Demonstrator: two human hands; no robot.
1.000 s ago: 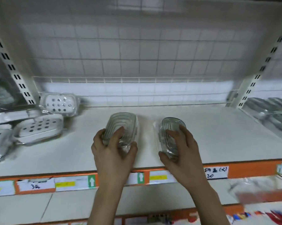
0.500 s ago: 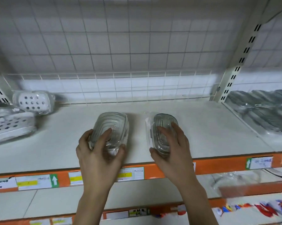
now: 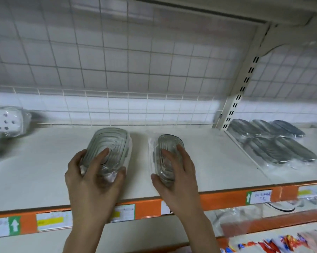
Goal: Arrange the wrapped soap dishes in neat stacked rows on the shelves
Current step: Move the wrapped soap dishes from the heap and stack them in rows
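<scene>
Since the earlier frames the view has swung right: the white perforated soap dish [image 3: 5, 121] now sits at the far left edge, and a group of dark wrapped dishes [image 3: 274, 143] shows beyond the slotted upright [image 3: 239, 94]. Both hands keep their holds on the shelf [image 3: 35, 170]. Left hand [image 3: 92, 181] grips the near end of a clear wrapped soap dish [image 3: 108, 148], its fingers [image 3: 102, 156] curled over the ribbed top and the thumb against the right side. Right hand [image 3: 177, 179] holds a second clear wrapped soap dish [image 3: 167, 154] the same way, tilted up on its long edge. Each dish lies lengthwise, front to back, side by side but apart, probably so they can start parallel rows. Stacking has not yet begun here, judging by the bare shelf around them.
</scene>
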